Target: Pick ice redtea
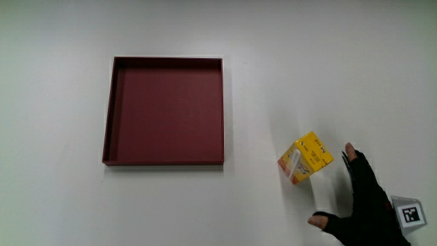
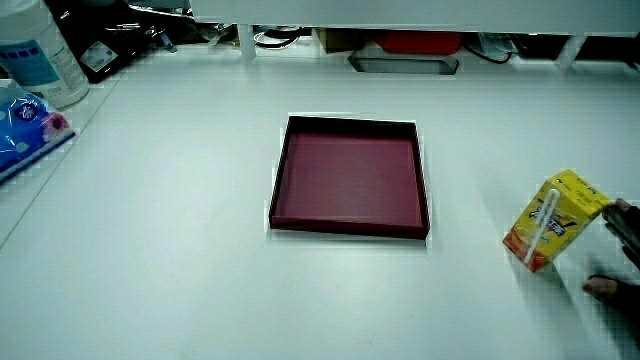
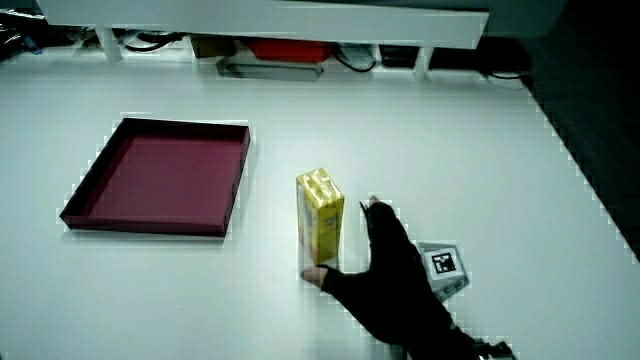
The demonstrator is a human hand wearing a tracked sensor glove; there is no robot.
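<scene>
white table (image 1: 82,205), hand (image 3: 395,275) beside carton (image 3: 320,222)

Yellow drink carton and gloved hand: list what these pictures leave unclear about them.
- Print on the yellow carton: too small to read in any view, so the flavour is unconfirmed.
- Contact between the hand and the carton: the thumb looks to be at its base in a side view, but the main view shows a gap.
- Hand in a side view: mostly cut off by the picture's edge.
</scene>
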